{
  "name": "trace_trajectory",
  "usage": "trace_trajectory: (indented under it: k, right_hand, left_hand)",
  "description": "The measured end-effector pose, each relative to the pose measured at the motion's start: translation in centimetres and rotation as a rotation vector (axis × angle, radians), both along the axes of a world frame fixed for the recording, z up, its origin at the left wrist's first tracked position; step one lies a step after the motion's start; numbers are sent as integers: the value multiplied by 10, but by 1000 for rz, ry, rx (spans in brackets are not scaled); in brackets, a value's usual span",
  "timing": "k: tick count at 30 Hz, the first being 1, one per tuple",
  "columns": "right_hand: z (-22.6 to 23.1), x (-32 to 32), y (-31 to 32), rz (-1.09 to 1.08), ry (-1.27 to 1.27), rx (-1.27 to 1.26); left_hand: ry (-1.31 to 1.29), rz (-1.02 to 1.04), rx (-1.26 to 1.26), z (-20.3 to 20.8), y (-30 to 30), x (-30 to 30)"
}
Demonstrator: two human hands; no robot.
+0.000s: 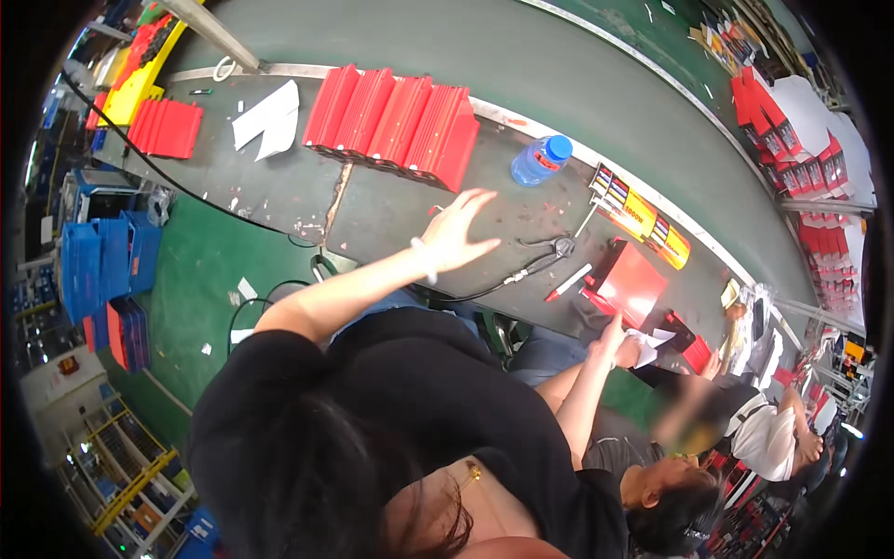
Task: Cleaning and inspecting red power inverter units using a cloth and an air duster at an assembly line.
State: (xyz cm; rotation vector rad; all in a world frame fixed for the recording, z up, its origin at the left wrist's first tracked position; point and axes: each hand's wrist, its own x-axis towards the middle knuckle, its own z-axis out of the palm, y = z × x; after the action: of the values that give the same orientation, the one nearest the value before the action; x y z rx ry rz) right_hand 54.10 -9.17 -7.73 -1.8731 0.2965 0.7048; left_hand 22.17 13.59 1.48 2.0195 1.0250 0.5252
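Observation:
My left hand (pixel 453 235) hovers over the grey workbench (pixel 372 210), its fingers spread and nothing in it. Just beyond it stands a row of red ribbed metal casings (pixel 391 126). At the right, my right hand (pixel 609 343) grips the near edge of a red box-shaped casing (pixel 632 284); its fingertips are partly hidden there. Between the two hands lie pliers (pixel 557 247) with dark handles, and a white and red marker pen (pixel 568 282) is beside the casing.
A blue bottle (pixel 540 161) and yellow-and-black printed pieces (pixel 643 219) sit along the bench's far edge. White paper (pixel 270 119) and more red casings (pixel 166 129) lie to the left. A black cable (pixel 200 197) crosses there. A co-worker (pixel 666 489) is close at my right.

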Motion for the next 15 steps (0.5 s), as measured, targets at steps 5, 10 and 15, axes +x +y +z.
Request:
trace_trajectory:
  k: [5,10,15]
  right_hand:
    - [66,-99,85,610,-397,23]
    - [133,-217,257,1109,-550,11]
    - [71,-253,314,1137,-796,-213]
  left_hand:
    - [-121,114,-186,13,-20,-59]
    - [-214,124,-207,6,-5,-95]
    - [-269,223,-321,7,11,-137]
